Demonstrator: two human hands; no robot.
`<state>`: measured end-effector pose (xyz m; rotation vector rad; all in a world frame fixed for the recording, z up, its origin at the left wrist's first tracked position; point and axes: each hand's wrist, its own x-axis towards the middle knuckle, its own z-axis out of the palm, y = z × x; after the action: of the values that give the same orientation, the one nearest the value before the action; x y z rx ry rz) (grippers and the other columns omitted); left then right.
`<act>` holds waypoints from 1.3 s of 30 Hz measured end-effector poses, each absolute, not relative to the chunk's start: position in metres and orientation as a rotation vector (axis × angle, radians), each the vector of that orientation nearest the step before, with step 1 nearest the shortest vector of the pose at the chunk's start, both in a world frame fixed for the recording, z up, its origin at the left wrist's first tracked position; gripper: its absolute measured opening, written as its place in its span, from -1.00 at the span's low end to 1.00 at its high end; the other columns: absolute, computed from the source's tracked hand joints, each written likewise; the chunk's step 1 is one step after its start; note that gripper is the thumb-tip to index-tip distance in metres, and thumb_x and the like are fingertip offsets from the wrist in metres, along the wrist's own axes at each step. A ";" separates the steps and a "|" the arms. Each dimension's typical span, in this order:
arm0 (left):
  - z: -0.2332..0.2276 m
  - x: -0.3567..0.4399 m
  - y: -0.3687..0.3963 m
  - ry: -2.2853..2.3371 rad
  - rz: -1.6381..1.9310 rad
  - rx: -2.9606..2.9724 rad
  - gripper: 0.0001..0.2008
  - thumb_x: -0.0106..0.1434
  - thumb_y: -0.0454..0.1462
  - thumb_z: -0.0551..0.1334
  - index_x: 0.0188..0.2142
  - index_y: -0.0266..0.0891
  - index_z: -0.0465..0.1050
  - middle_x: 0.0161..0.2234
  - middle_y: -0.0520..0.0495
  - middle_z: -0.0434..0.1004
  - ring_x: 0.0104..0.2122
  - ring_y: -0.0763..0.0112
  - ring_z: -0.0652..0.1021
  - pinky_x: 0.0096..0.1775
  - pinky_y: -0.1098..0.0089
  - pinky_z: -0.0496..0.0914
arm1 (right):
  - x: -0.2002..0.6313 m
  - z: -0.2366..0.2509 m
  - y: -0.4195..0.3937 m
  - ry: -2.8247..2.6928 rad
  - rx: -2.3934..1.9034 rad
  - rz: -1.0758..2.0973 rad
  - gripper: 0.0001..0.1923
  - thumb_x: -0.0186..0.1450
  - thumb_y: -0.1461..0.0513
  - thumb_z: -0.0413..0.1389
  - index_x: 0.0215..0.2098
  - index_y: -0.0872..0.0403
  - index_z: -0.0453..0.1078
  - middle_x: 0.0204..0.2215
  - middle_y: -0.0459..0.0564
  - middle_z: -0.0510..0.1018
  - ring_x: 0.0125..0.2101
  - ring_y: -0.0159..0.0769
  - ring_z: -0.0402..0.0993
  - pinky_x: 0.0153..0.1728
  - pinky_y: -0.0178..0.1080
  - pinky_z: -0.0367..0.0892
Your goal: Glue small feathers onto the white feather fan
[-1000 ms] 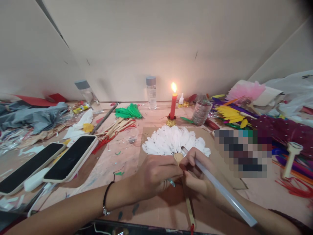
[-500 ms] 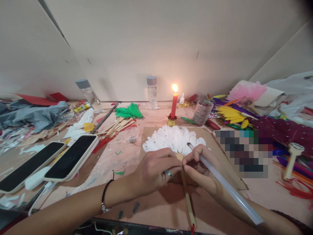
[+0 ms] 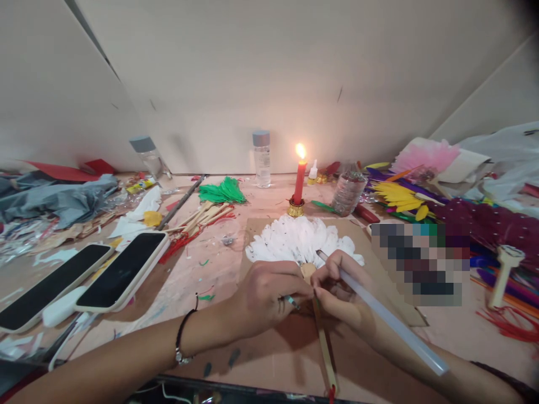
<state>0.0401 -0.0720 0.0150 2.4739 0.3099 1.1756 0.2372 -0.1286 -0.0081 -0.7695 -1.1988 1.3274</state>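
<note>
Our left hand [image 3: 272, 294] curls, tips close together; we cannot tell what it pinches. Just beside, our right hand [image 3: 340, 300] holds a clear stick [image 3: 391, 318]. The white fan [image 3: 301, 238] spreads just past both, its handle [image 3: 325, 359] pointing back toward us.

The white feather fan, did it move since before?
No: the white feather fan still lies in the same spot, just in front of the gold candle holder.
</note>
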 end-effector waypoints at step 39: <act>0.020 0.037 -0.073 0.230 1.133 2.569 -0.91 0.47 -0.36 0.32 -0.21 -0.31 0.61 -0.30 -0.13 0.70 -0.35 0.42 0.66 -0.31 0.46 0.53 | 0.238 -0.003 -0.129 -1.224 -0.882 1.292 -0.52 0.34 0.13 0.35 -0.31 -0.07 0.05 -0.43 -0.22 0.47 -0.49 -0.40 0.33 -0.45 -0.35 0.29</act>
<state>0.0374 -0.0727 0.0204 2.5691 0.2302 1.1330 0.2378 -0.1295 -0.0032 -0.8819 -1.2242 1.2924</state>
